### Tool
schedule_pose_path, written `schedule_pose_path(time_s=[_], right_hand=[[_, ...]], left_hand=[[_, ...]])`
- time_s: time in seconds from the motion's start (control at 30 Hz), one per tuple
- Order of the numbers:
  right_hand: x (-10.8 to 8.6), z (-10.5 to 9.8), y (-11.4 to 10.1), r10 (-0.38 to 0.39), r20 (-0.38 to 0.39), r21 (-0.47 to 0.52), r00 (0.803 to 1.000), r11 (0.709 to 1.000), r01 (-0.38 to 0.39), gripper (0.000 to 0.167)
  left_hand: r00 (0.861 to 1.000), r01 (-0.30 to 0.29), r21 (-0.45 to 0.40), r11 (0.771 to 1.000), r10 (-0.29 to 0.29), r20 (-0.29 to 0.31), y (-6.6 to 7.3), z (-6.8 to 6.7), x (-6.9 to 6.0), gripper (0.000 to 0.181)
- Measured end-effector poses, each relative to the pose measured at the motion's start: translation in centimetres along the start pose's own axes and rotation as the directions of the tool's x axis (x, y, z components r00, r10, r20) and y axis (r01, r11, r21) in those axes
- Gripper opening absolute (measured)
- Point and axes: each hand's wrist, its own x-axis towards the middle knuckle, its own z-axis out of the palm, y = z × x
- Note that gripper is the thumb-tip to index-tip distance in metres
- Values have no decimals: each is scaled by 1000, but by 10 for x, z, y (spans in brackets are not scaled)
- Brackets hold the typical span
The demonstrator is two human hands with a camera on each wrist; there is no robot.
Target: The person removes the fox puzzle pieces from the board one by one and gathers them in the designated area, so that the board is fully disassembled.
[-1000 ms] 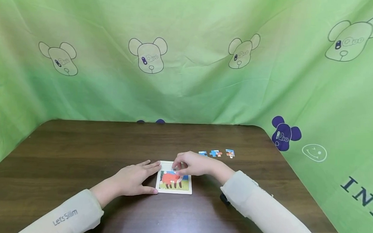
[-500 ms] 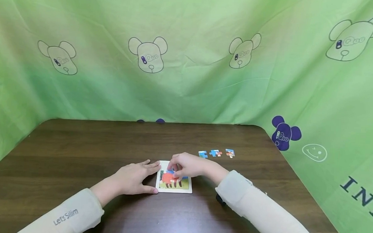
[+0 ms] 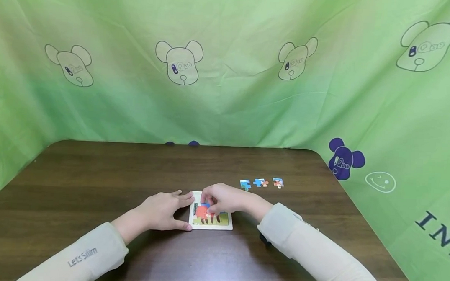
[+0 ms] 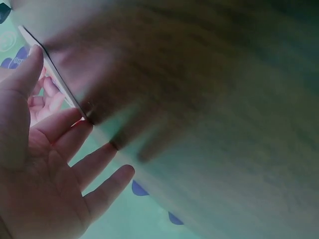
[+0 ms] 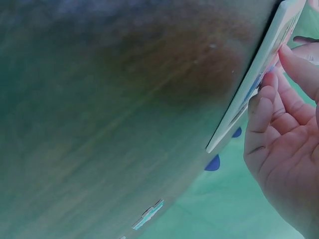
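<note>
Puzzle board (image 3: 211,228): lying flat on the table (image 3: 106,177), between both hands, low and near the middle of my head feed
Facing: the red animal picture (image 3: 202,212) has its brown legs toward the wearer, so it's right way up for them
Long axis: looks close to square to me, can't really pick one; the sides run roughly straight away from the wearer
Edges and room: far table edge is well beyond the board, wood runs on wide to the left, three loose pieces (image 3: 261,182) sit in a row farther off to the right
Left hand (image 3: 160,211): spread wide, thumb at the near-left corner, fingertips up by the far-left one
Right hand (image 3: 228,198): arched over the picture, thumb and fingers bent in narrow; can't tell if there's a piece between them
</note>
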Motion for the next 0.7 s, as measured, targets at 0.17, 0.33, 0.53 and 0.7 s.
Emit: schedule_pose_path(time_s=[0.17, 0.33, 0.53, 0.7], right_hand=[[0, 2, 1, 10, 6, 8, 1000, 1000, -10, 16], [0, 1, 0, -2, 9, 6, 1000, 1000, 2, 17], [0, 1, 0, 12, 11, 10, 1000, 1000, -12, 18], [0, 1, 1, 9, 6, 39, 1000, 999, -9, 19]], left_hand=[[1000, -12, 15, 1000, 12, -27, 1, 1, 2, 69], [999, -3, 36, 999, 5, -48, 2, 1, 3, 67], [999, 31, 36, 999, -30, -45, 5, 0, 5, 65], [998, 51, 30, 998, -49, -47, 7, -1, 6, 64]])
